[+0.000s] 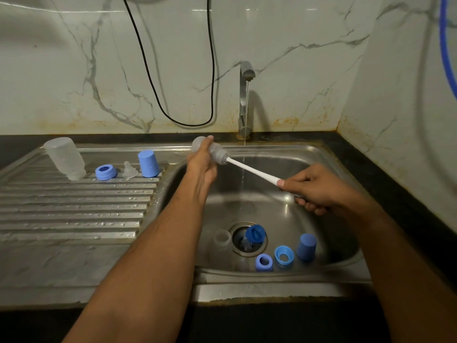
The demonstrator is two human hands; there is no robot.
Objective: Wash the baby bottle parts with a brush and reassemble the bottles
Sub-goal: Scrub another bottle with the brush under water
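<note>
On the draining board, left, an upturned bottle leans. Above the sink, the left hand grips a clear bottle, its long axis running from upper left to lower right, mouth toward the right. The brush enters that mouth; the right hand clasps its handle.

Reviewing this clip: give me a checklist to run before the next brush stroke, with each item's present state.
1. Left hand grips the bottle: ok.
2. Right hand holds the brush handle: ok.
3. Brush head inside the bottle mouth: ok.
4. Bottle under the water stream: not ok, it sits left of it.
5. Drain free: not ok, a blue part lies on it.
6. Bottle inside clean: cannot tell.
</note>
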